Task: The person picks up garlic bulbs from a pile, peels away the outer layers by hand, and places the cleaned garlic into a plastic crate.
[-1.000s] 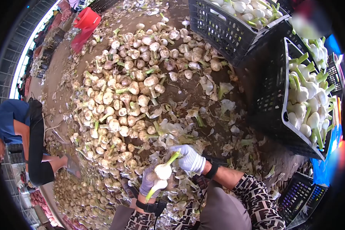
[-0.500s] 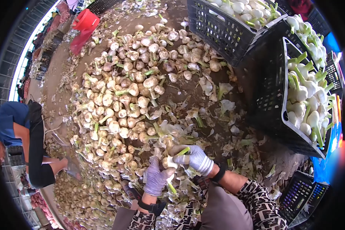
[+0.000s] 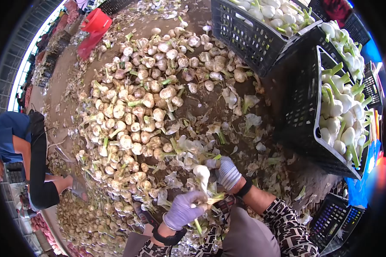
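Note:
My left hand [image 3: 185, 210], in a pale glove, is closed at the lower middle of the head view. It pinches the stem and loose, yellowish outer leaves of a garlic bulb [image 3: 201, 174]. The bulb is white and smooth, with its round end up. Another green stem [image 3: 198, 227] shows below this hand. Just right of the bulb, my right hand [image 3: 227, 173], also gloved, has its fingers curled in. A bit of green stalk [image 3: 218, 157] shows at its fingertips; what it grips is mostly hidden. Unpeeled garlic bulbs [image 3: 137, 111] lie heaped on the ground beyond.
Black crates [image 3: 302, 107] with cleaned white garlic stand on the right. Peeled skins [image 3: 253, 120] litter the soil. A red bucket [image 3: 96, 21] is at the upper left. Another person [image 3: 19, 141] sits at the left edge. A dark crate [image 3: 336, 218] is at the lower right.
The bulb was between both hands with skin on it; now it shows white, with its round end up. My left hand moved down and right, my right hand slightly up and away from it.

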`<state>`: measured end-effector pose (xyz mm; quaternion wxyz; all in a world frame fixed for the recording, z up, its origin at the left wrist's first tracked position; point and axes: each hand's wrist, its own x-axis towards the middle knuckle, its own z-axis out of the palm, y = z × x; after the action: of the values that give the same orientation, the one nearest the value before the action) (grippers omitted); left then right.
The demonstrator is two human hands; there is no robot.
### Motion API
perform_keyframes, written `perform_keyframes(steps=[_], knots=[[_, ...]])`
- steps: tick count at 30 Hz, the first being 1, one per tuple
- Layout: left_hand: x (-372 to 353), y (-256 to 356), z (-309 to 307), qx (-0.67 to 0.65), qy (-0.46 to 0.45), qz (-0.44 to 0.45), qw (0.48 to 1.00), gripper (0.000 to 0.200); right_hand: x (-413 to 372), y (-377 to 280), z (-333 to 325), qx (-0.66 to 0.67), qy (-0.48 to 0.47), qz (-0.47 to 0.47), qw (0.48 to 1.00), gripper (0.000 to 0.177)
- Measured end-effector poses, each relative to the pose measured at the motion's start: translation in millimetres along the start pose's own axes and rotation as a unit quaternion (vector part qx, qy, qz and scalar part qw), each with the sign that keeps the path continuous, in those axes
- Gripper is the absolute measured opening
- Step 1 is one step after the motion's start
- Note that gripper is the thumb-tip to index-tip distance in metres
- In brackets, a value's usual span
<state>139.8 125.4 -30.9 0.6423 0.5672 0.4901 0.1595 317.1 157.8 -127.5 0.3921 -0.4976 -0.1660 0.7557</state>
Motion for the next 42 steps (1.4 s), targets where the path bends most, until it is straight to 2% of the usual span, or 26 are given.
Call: perform_keyframes(steps=[1,2,4,7,9,11,15,17,19,21,22,23,25,26,27,28,29,30,31,33,34,37,38,39,41,42], knots=[[3.0,-7.1,-0.1,0.094,-0.012,-0.016,0.995,0.020,1.1,-4.6,2.6,0.171,0.035,0.043,0.984,0.013],[5.9,-12.2,-5.2,0.094,-0.012,-0.014,0.995,0.020,-6.7,-16.7,6.5,0.200,0.039,0.061,0.977,0.014],[13.5,-15.5,-22.7,0.362,-0.038,-0.241,0.900,0.026,-6.8,-16.0,-1.0,0.214,0.013,0.076,0.974,0.015],[3.8,-62.8,-39.0,0.410,0.052,-0.124,0.902,0.031,-4.5,-11.4,-8.7,0.217,-0.009,0.090,0.972,0.019],[3.6,-63.6,-26.7,0.353,0.103,-0.092,0.925,0.027,-2.2,-8.6,-5.9,0.225,0.032,0.115,0.967,0.017],[19.7,-26.0,-7.9,0.152,0.146,-0.077,0.975,0.022,-0.7,-7.0,7.1,0.226,0.048,0.104,0.967,0.017],[35.3,0.9,8.7,0.177,0.174,-0.078,0.966,0.018,-11.8,-7.8,10.8,0.217,0.026,0.101,0.971,0.014],[38.7,-23.5,5.5,0.018,0.241,-0.004,0.970,0.017,-11.3,-3.7,4.5,0.257,0.013,0.125,0.958,0.013],[39.3,-30.8,-5.7,-0.047,0.233,-0.028,0.971,0.013,-16.9,-7.8,3.1,0.259,-0.005,0.173,0.950,0.012],[45.2,-56.9,-19.6,-0.332,0.285,-0.035,0.899,0.015,-13.8,-0.2,-9.0,0.283,-0.025,0.161,0.945,0.014],[50.3,-115.8,-50.2,-0.553,0.180,-0.145,0.800,0.018,-11.9,2.1,-12.4,0.305,-0.045,0.149,0.939,0.016],[40.9,-84.8,-56.6,-0.298,0.315,-0.236,0.869,0.024,-12.6,-0.8,-11.4,0.305,-0.046,0.148,0.940,0.016],[28.2,-69.5,-56.4,-0.389,0.331,-0.209,0.834,0.023,-20.0,-11.7,-6.1,0.019,-0.045,-0.024,0.998,0.014],[21.9,-76.3,-54.3,-0.051,0.313,-0.155,0.936,0.024,-23.5,-18.2,1.2,-0.092,-0.080,-0.077,0.990,0.028],[22.1,-84.5,-48.2,0.291,0.259,-0.064,0.919,0.027,-23.5,-19.2,12.9,-0.136,-0.105,-0.128,0.977,0.040],[25.0,-63.2,-37.9,0.391,0.248,-0.039,0.885,0.040,-21.7,-12.9,18.8,-0.162,-0.144,-0.102,0.971,0.048],[35.0,-59.3,-28.5,0.112,0.280,-0.079,0.950,0.029,-17.9,-4.5,26.1,-0.285,-0.161,-0.144,0.934,0.048],[44.9,-55.1,-19.1,-0.173,0.344,-0.095,0.918,0.024,-19.9,0.2,35.5,-0.188,-0.198,-0.155,0.949,0.043],[45.2,-37.5,-12.9,-0.047,0.310,-0.034,0.949,0.029,-14.1,-2.1,36.9,-0.224,-0.238,-0.118,0.938,0.032],[60.6,-46.7,-16.1,-0.472,0.275,-0.119,0.829,0.027,-25.2,-48.0,38.9,-0.222,-0.181,-0.085,0.954,0.024],[56.6,-30.4,-14.7,-0.388,0.275,-0.074,0.876,0.029,-17.3,-58.7,31.1,-0.110,-0.168,-0.153,0.968,0.021],[32.9,-36.0,-14.1,-0.335,0.313,-0.080,0.885,0.037,-20.9,-151.3,21.7,0.138,-0.076,-0.298,0.941,0.020],[24.9,-65.8,-13.7,0.010,0.229,-0.049,0.972,0.034,-19.3,-187.6,22.5,0.233,-0.076,-0.372,0.895,0.020],[16.8,-95.5,-13.3,0.354,0.202,0.018,0.913,0.032,-24.8,-226.6,19.7,0.308,-0.126,-0.398,0.855,0.020],[2.0,-123.1,5.1,0.356,0.087,-0.067,0.928,0.031,14.4,-273.6,-24.0,0.467,-0.294,-0.452,0.701,0.022],[-6.2,-136.8,13.1,0.282,0.037,-0.133,0.949,0.030,13.8,-286.9,-26.9,0.469,-0.248,-0.480,0.698,0.024]])
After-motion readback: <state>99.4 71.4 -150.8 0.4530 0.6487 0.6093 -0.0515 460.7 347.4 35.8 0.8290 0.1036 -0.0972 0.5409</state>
